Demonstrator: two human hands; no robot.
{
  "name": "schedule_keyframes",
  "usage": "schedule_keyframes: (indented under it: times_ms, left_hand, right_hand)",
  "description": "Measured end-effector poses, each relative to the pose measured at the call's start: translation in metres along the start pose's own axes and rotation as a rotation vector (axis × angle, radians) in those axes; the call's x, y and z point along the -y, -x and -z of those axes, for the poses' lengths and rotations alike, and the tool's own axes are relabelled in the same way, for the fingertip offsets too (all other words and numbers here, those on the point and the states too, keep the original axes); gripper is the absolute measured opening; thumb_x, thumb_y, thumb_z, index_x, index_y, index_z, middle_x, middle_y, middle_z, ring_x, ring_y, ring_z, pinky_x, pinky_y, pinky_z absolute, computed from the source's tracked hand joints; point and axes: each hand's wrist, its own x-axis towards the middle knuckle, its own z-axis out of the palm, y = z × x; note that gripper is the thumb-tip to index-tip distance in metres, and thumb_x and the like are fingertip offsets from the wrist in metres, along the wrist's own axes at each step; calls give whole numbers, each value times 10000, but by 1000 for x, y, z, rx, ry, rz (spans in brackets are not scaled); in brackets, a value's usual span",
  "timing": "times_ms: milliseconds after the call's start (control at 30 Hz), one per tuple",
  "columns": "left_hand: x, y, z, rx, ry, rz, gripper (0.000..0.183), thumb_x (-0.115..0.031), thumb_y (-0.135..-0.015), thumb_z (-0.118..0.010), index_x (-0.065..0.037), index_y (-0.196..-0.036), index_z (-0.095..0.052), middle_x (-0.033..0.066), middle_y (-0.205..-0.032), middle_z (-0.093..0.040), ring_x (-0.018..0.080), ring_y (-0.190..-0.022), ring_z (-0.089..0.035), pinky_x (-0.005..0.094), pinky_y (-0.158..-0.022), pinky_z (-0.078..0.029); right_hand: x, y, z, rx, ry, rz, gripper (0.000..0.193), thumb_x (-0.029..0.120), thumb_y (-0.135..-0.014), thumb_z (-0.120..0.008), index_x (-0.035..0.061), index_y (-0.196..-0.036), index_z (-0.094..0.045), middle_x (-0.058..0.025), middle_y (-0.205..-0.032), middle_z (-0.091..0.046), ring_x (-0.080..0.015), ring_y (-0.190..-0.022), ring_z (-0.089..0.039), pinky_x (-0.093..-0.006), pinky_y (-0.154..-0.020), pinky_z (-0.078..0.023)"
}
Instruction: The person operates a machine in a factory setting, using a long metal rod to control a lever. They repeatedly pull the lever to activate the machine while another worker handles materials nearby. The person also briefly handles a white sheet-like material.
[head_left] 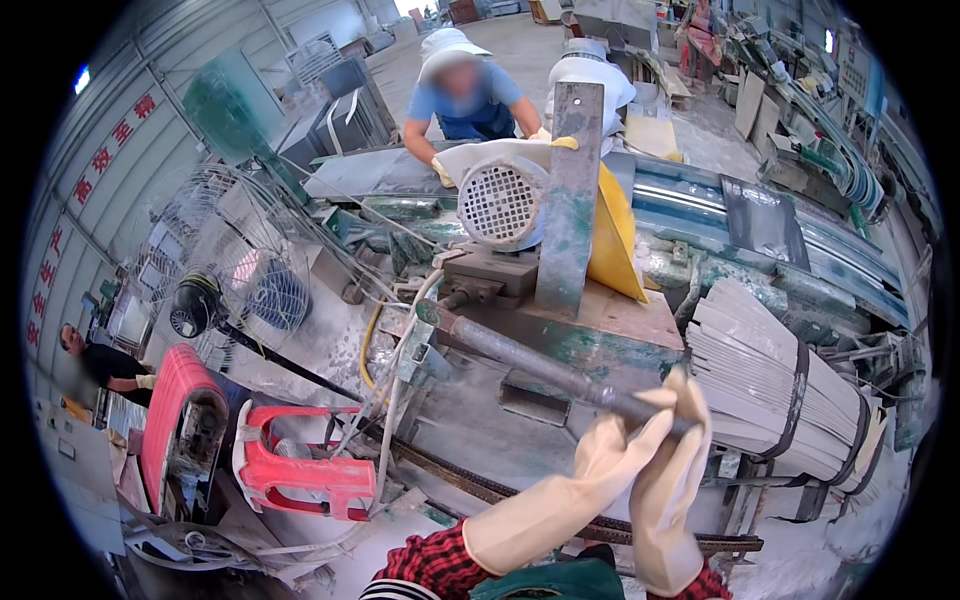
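Observation:
Both my hands wear cream rubber gloves and meet at the near end of a long grey metal bar (pixel 540 370). My left hand (pixel 605 455) is closed round the bar from the near side. Beside it, my right hand (pixel 678 460) holds the bar's end against its palm, fingers pointing up; part of its grip is hidden. The bar slants up and left to a green-painted machine base below a motor with a round white grille (pixel 502 203). An upright, worn steel plate (pixel 572 200) stands next to the motor, with a yellow guard (pixel 615 240) behind it.
Strapped pale slabs (pixel 750 365) stand close on my right. A red plastic stool (pixel 305 460) lies tipped at the left, near a wire-cage fan (pixel 225 260). Across the machine, a co-worker in a white hat (pixel 465 95) leans over a slab. Another person (pixel 105 370) is at far left.

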Motion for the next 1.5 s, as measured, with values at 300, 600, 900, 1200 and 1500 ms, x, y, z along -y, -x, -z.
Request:
schedule_keyframes:
  times_ms: [300,600,900,1200,1500]
  left_hand:
    - [10,-48,126,53,-996,-687,107,-154,-838,-696,-86,-913,-664,65,-734,-646,298,-685,-632,413,-604,-491]
    - [6,-54,125,141,-983,-622,219,-301,-939,-582,-91,-1000,-601,95,-854,-631,288,-808,-649,426,-712,-492]
    - [-8,-28,128,387,-1077,-317,410,-382,-1005,-512,-59,-1249,-572,166,-1107,-654,308,-991,-654,412,-923,-492]
    - [19,-49,132,104,-1050,-606,262,-278,-919,-640,-70,-1078,-638,74,-799,-620,274,-732,-636,388,-679,-490]
    - [67,2,126,-476,-1001,-862,314,-151,-832,-729,-74,-1131,-671,133,-1019,-665,329,-987,-647,465,-837,-519]
  right_hand:
    - [63,-244,-140,292,-516,-112,348,196,-1018,-593,-8,-1298,-570,-149,-1064,-624,-242,-950,-637,-396,-952,-554]
    - [40,-211,-469,753,1568,962,348,299,-954,-603,62,-1196,-684,-74,-1244,-694,-237,-1139,-652,-403,-879,-513]
    - [9,-202,-494,758,1151,581,346,269,-955,-538,42,-1207,-606,-253,-1197,-602,-385,-1098,-662,-455,-926,-551]
    - [-109,51,-423,1253,830,902,185,109,-813,-623,45,-986,-642,-136,-864,-692,-278,-860,-690,-437,-828,-506]
    - [-106,150,-288,1782,1059,1059,161,235,-816,-636,193,-853,-787,2,-769,-705,-234,-806,-663,-398,-710,-385]
